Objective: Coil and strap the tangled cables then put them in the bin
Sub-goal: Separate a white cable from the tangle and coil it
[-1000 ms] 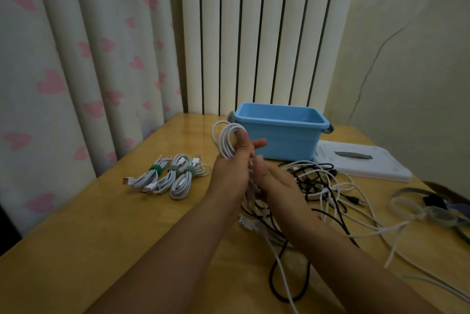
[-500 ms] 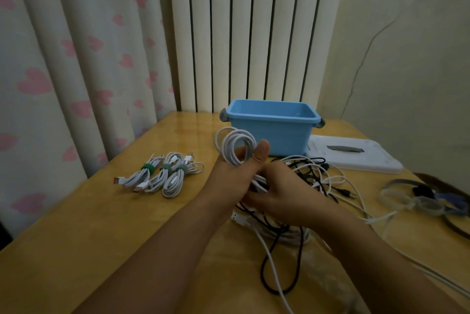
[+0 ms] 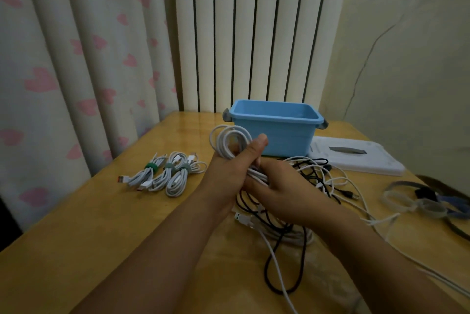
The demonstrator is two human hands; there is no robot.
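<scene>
A white coil [image 3: 230, 144] is gripped in the left hand [image 3: 229, 171] and pinched by the right hand [image 3: 277, 186] above tangled cables [image 3: 305, 186] on the surface [image 3: 89, 237]; strapped coils [image 3: 165, 174] lie left, the bin [image 3: 274, 130] stands beyond.

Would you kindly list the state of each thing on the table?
White coil: looped, gripped by left hand.
Right hand: holding its strands.
Bundles: strapped, on table.
Tangle: loose.
Bin: open.
Lid: off, flat.
Straps: unused.

R hand [image 3: 277, 186] fingers hidden under white coil [image 3: 229, 143]; straps [image 3: 417, 202] blurred, cut off at R edge.
</scene>
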